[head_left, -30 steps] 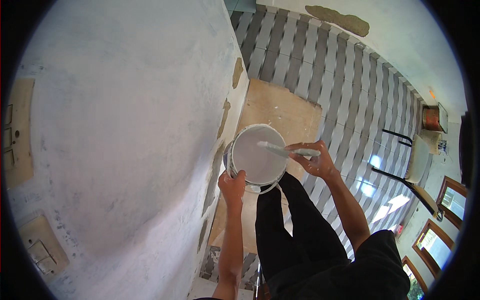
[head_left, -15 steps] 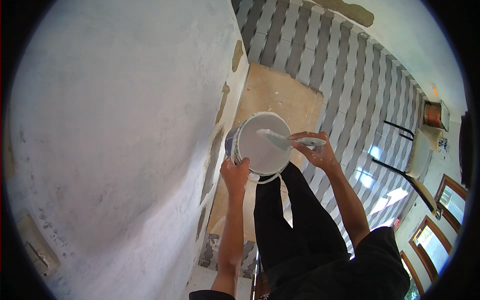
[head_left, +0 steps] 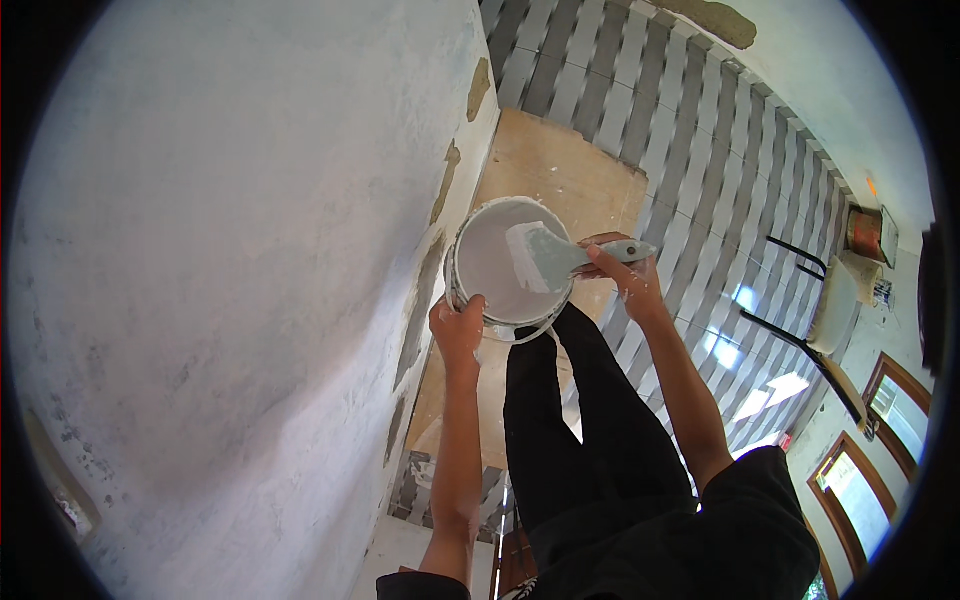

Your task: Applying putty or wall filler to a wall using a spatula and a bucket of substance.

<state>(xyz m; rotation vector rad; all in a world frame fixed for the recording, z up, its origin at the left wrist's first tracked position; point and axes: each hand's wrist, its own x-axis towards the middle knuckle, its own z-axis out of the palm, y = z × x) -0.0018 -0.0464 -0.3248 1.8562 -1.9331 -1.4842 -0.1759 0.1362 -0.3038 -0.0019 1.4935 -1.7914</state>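
Observation:
A round bucket [head_left: 480, 240] of whitish paint, its rim smeared, is tipped so its mouth faces me. My left hand [head_left: 459, 328] grips its near left rim, thumb over the edge. Its handle hangs along the near side. In my right hand [head_left: 625, 275] is a wide pale-grey paintbrush [head_left: 547, 258], held by the handle with its hole end sticking out past the fingers. Thick white paint coats the brush's tip, which is over the bucket's mouth. Whether the tip touches the paint inside I cannot tell. White specks mark both hands.
Close on the left rises a whitish wall [head_left: 250, 220] with flaked patches along its lower edge. Beneath the bucket lies a tan board [head_left: 590, 185] on the striped tile floor [head_left: 690, 180]. A chair with black legs [head_left: 800, 345] and wood-framed windows [head_left: 850, 490] are at the right.
The bucket has shifted slightly up and left with my left hand. My right hand has turned the brush so its broad face now shows, and its handle end has risen.

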